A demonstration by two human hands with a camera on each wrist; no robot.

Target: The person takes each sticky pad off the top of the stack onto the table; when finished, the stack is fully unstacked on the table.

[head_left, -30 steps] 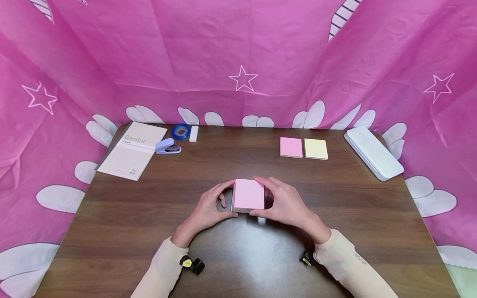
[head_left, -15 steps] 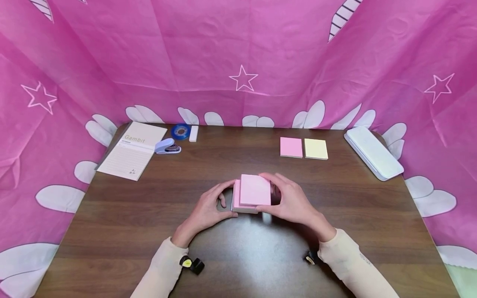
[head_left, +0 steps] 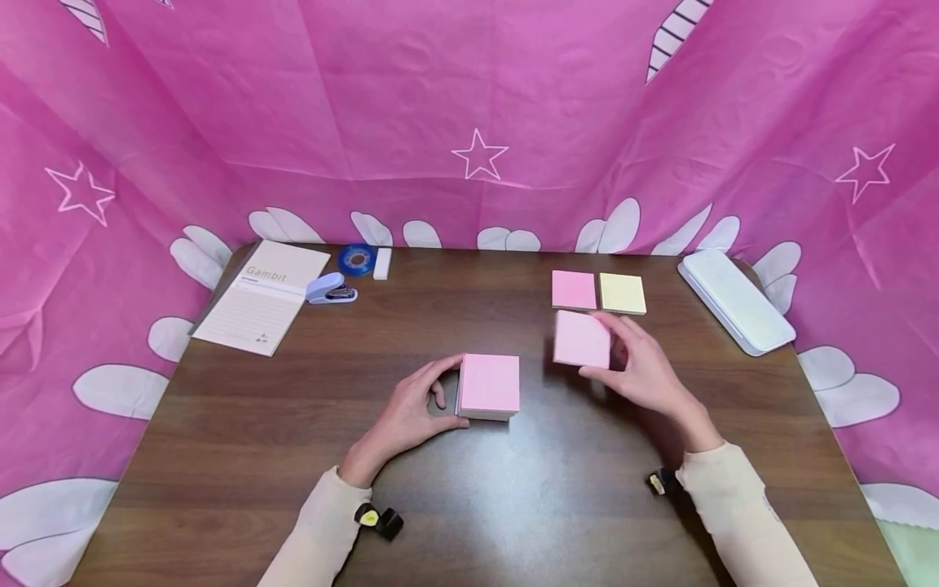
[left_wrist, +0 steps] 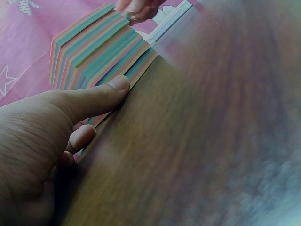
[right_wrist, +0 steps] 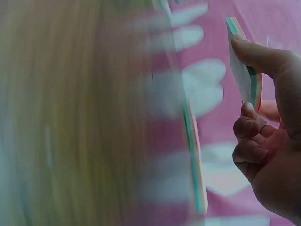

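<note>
A stack of sticky note pads (head_left: pixel 490 383) with a pink top stands mid-table in the head view. My left hand (head_left: pixel 414 405) grips its left side, thumb at the near edge. The left wrist view shows the striped, multicoloured edges of the stack (left_wrist: pixel 101 49) beside my thumb. My right hand (head_left: pixel 645 367) pinches a single pink sticky note pad (head_left: pixel 582 339) by its right side, lifted over the table. That pad (right_wrist: pixel 244 66) shows a pale underside and green and orange layers in the right wrist view. Just behind it lie a pink pad (head_left: pixel 574 289) and a yellow pad (head_left: pixel 623 293).
A white case (head_left: pixel 736 302) lies at the right edge. At the back left are a notebook (head_left: pixel 260 297), a light purple stapler (head_left: pixel 332 289), a roll of blue tape (head_left: pixel 357 259) and a white block (head_left: pixel 381 263). A pink curtain (head_left: pixel 477 98) hangs behind the table.
My right hand has lifted the top pad off the stack and carried it right and away from me, close to the two laid-out pads. The left hand has stayed at the stack.
</note>
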